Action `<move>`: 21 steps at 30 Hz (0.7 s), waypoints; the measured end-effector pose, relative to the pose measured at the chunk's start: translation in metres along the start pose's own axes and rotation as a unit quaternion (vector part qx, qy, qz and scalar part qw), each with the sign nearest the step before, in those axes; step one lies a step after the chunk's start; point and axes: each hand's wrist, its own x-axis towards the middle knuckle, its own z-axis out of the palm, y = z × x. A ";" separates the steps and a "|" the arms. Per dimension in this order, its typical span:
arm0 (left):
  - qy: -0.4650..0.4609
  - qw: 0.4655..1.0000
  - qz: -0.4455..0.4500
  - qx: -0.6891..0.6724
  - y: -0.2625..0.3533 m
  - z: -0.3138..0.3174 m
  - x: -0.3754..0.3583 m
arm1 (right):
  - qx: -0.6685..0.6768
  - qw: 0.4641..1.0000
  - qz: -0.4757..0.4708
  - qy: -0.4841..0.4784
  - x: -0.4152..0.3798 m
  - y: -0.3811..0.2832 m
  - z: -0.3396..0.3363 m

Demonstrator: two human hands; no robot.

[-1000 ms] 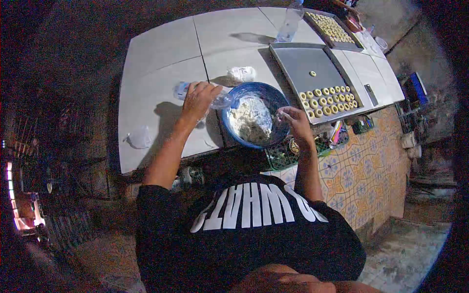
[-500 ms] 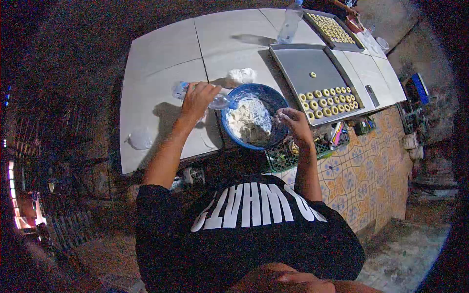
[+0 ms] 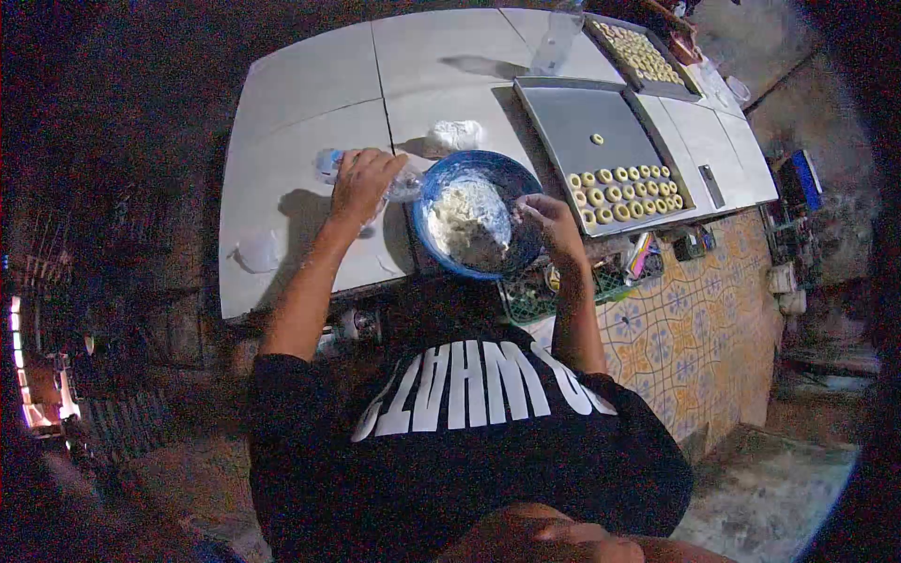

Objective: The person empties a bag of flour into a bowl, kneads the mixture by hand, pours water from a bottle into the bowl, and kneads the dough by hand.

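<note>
My left hand [image 3: 367, 186] is wrapped round a clear plastic bottle [image 3: 405, 185], which lies nearly level with one end at the left rim of a blue bowl [image 3: 419, 225]. White flour and a pale, clumpy mix [image 3: 462, 218] lie in the bowl. Over the bowl's right rim is my right hand [image 3: 538, 210], its floury fingertips pressed together inside the rim; whatever they may hold is too small to tell. A white floury heap or bag [image 3: 457, 134] sits just behind the bowl.
Right of the bowl, a metal tray [image 3: 587, 113] carries rows of small dough rings. Another filled tray [image 3: 648, 61] and an upright bottle [image 3: 556, 45] are farther back. A phone [image 3: 711, 186] lies at right, a plastic bag [image 3: 258, 251] at left. Below the table edge stands a green crate [image 3: 530, 298].
The whole view has shifted slightly, with table and bowl a little farther left. The bottle in my left hand has drawn back slightly from the bowl. My right hand stays at the right rim.
</note>
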 end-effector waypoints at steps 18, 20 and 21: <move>-0.026 0.999 0.012 0.031 0.008 -0.017 -0.009 | 0.044 0.998 0.036 -0.034 -0.004 -0.035 0.014; -0.037 0.999 -0.011 0.020 0.009 -0.013 -0.011 | 0.048 0.998 0.044 -0.024 -0.007 -0.040 0.015; -0.061 0.998 -0.033 -0.008 0.013 -0.023 -0.009 | 0.052 0.998 0.016 -0.027 -0.003 -0.035 0.017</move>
